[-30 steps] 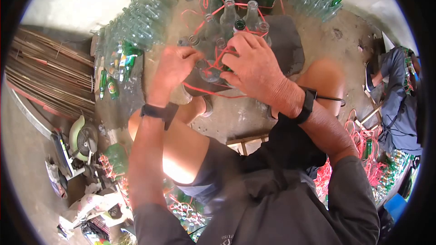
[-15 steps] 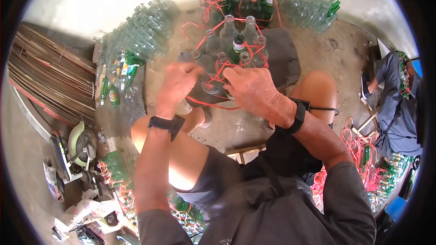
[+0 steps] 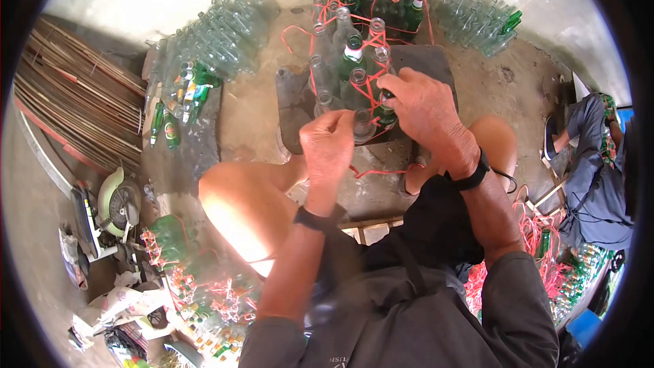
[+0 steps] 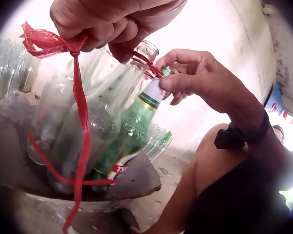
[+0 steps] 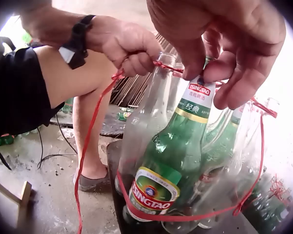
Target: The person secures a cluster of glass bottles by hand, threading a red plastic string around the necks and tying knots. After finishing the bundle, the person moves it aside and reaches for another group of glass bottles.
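A cluster of clear and green bottles stands upright on a dark slab [image 3: 293, 105], with red twine [image 5: 185, 217] round their lower bodies and more laced among the necks. My left hand [image 3: 328, 146] has its fingers curled round the red twine [image 4: 80, 112], beside the neck of a clear bottle [image 4: 95, 117]; a loose end hangs down from it. My right hand [image 3: 428, 109] pinches the neck top of a green bottle [image 5: 178, 141] between thumb and fingers, with twine passing at that neck.
Behind stand more twine-bound bottles [image 3: 395, 10]. Loose clear bottles lie stacked at the left [image 3: 218, 37] and right [image 3: 477, 20]. Long rods [image 3: 78, 102] and a fan [image 3: 119, 204] are at the far left. Another person's legs [image 3: 586, 157] show at the right, near heaped red twine [image 3: 538, 238].
The bottle cluster looks turned, with a green bottle now at its near right. My left hand has moved right to the near bottles, and my right hand has moved right onto the green bottle's neck.
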Action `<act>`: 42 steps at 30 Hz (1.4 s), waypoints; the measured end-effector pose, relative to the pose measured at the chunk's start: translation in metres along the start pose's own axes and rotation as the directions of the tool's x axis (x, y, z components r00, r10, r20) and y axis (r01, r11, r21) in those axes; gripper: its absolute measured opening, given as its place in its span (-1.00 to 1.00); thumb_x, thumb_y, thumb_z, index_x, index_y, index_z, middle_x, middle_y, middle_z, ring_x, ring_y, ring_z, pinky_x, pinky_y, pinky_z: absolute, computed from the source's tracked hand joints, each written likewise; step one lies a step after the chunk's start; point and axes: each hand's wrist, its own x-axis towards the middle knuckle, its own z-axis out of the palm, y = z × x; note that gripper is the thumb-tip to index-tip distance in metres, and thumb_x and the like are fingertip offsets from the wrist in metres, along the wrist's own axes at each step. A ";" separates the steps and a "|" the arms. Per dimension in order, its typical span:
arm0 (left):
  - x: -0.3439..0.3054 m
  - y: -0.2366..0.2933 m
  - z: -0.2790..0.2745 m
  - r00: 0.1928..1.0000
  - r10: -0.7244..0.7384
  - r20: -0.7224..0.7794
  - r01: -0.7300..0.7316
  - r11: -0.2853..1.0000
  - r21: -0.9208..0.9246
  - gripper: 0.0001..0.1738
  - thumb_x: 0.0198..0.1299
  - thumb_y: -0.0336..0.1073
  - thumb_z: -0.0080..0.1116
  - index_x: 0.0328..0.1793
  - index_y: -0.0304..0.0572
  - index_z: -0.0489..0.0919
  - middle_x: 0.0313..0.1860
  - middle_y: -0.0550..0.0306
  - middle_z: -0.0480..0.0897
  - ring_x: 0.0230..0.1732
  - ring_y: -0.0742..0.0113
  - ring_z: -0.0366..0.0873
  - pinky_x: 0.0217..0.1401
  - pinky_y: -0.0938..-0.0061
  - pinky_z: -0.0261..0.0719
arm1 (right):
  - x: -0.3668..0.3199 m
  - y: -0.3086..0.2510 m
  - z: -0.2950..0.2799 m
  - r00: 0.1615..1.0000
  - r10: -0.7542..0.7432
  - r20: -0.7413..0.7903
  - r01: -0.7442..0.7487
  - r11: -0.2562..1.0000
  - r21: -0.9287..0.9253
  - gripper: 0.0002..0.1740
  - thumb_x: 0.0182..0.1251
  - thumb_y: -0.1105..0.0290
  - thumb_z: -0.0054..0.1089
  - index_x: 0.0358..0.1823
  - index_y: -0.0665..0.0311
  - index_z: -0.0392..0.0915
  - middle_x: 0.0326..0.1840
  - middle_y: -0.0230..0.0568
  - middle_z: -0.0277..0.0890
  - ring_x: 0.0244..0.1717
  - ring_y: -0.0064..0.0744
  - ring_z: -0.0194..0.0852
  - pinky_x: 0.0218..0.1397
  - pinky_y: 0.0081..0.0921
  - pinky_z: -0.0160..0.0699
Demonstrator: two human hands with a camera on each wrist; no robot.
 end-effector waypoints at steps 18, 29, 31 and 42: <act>-0.017 -0.011 0.012 0.955 0.296 -0.033 -0.295 0.955 0.041 -0.88 0.47 -0.50 0.33 0.04 -0.35 0.78 -0.33 0.31 0.70 -0.33 0.66 0.49 -0.23 0.62 0.53 | 0.007 0.018 -0.004 1.000 0.018 -0.003 -0.018 0.995 0.093 -0.67 0.30 0.40 0.47 0.07 0.00 0.66 -0.14 -0.19 0.53 -0.11 0.11 0.65 -0.13 -0.02 0.61; -0.023 -0.014 0.000 0.962 0.272 -0.030 -0.271 0.962 0.037 -0.95 0.49 -0.47 0.32 -0.04 -0.33 0.70 -0.40 0.34 0.61 -0.40 0.72 0.43 -0.35 0.66 0.42 | 0.011 0.023 -0.004 0.998 0.043 0.040 -0.047 0.994 0.095 -0.69 0.33 0.31 0.42 0.10 -0.06 0.71 -0.09 -0.20 0.61 -0.03 0.11 0.72 -0.04 0.05 0.70; -0.024 -0.012 0.000 0.978 0.209 -0.027 -0.209 0.978 -0.005 -0.94 0.50 -0.46 0.32 -0.05 -0.33 0.70 -0.39 0.37 0.62 -0.39 0.73 0.42 -0.35 0.67 0.41 | 0.011 0.024 -0.003 0.998 0.042 0.036 -0.045 0.994 0.097 -0.69 0.33 0.31 0.42 0.10 -0.06 0.71 -0.09 -0.20 0.62 -0.02 0.11 0.72 -0.03 0.05 0.69; -0.007 -0.030 -0.003 0.991 -0.010 0.132 0.049 0.953 -0.298 -0.90 0.54 -0.44 0.31 0.01 -0.33 0.76 -0.37 0.45 0.61 -0.32 0.74 0.42 -0.26 0.69 0.38 | 0.010 0.023 -0.002 0.999 0.039 0.015 -0.040 0.993 0.111 -0.68 0.32 0.40 0.36 0.09 -0.03 0.70 -0.10 -0.16 0.60 -0.02 0.15 0.68 -0.02 0.04 0.67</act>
